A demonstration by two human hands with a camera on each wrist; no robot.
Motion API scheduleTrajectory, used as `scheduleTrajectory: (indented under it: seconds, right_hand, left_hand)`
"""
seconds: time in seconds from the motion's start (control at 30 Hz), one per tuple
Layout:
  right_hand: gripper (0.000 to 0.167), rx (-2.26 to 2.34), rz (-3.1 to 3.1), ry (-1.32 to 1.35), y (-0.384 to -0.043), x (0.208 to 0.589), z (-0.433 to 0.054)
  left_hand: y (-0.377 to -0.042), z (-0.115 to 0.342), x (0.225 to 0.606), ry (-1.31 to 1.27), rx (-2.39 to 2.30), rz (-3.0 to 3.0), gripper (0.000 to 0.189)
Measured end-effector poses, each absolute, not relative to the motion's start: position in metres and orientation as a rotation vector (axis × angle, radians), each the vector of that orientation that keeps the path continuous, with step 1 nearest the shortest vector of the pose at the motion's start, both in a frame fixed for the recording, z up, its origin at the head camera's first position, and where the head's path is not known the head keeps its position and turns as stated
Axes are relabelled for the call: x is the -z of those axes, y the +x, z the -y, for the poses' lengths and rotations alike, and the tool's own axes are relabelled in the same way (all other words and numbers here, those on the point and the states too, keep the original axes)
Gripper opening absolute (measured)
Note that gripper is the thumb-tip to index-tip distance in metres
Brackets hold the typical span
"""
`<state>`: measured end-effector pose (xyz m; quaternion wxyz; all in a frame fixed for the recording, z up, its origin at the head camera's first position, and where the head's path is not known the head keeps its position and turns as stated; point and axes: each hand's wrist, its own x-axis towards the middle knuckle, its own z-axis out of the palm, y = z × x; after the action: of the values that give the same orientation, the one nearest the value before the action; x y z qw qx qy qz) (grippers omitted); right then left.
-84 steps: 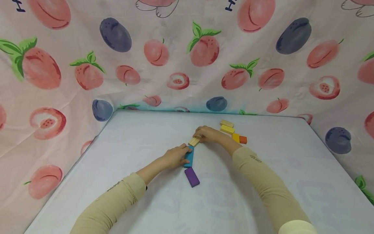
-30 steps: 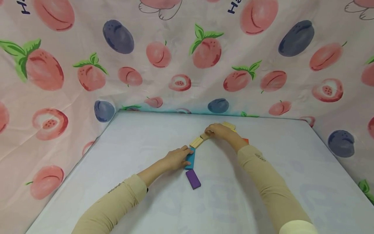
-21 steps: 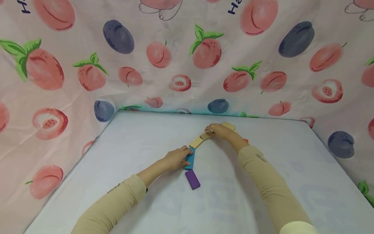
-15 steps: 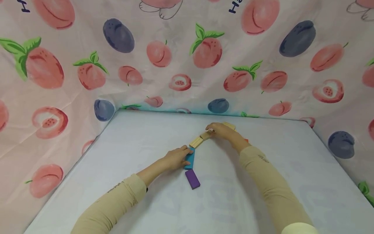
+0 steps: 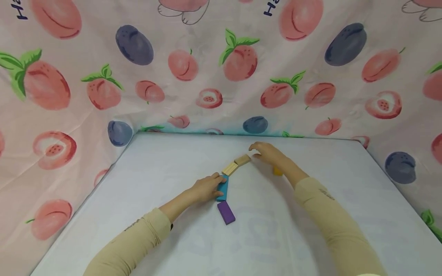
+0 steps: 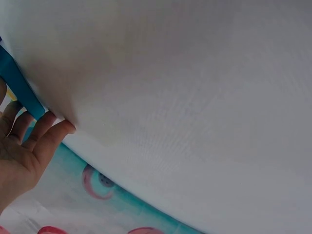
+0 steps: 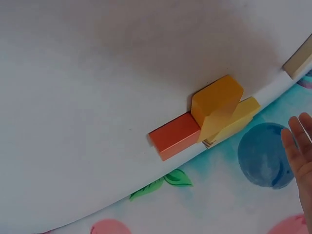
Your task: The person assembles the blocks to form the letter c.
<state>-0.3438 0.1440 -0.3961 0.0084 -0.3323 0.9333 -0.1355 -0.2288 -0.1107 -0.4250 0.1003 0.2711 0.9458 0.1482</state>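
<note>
On the white table, my left hand holds a blue block by its long sides, thumb near its front end. The same blue block shows at the edge of the left wrist view. Just in front of it lies a purple block. Beyond it a plain wooden block and a second wooden block continue the slanting line. My right hand hovers just right of that second block, fingers apart from it and holding nothing. Its spread fingers appear in the right wrist view.
Under the right forearm, an amber block touches a red-orange block and a yellow block; in the head view the arm mostly covers them. A fruit-print cloth hangs behind the table.
The right hand went from the first wooden block to the second one farther right, then let go and moved slightly right and away. The left hand stays on the blue block.
</note>
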Motion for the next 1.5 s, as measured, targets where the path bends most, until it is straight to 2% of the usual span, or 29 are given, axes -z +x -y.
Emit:
scheduleTrajectory:
  seconds: [0.43, 0.87, 1.3, 1.5]
  right_hand:
    - [0.029, 0.411, -3.020, -0.917, -0.327, 0.388, -0.164]
    - [0.041, 0.482, -3.008, -0.498, -0.302, 0.392, -0.189]
    - [0.069, 0.371, -2.917, -0.455, -0.309, 0.400, -0.207]
    - [0.063, 0.435, -2.915, -0.298, -0.311, 0.408, -0.216]
  left_hand:
    - [-0.231, 0.112, 0.424, 0.781, -0.405, -2.816, 0.047]
    - [-0.225, 0.110, 0.426, 0.790, -0.437, -2.784, 0.045]
    - [-0.227, 0.112, 0.423, 0.799, -0.422, -2.810, 0.046]
    - [-0.227, 0.110, 0.423, 0.815, -0.421, -2.803, 0.044]
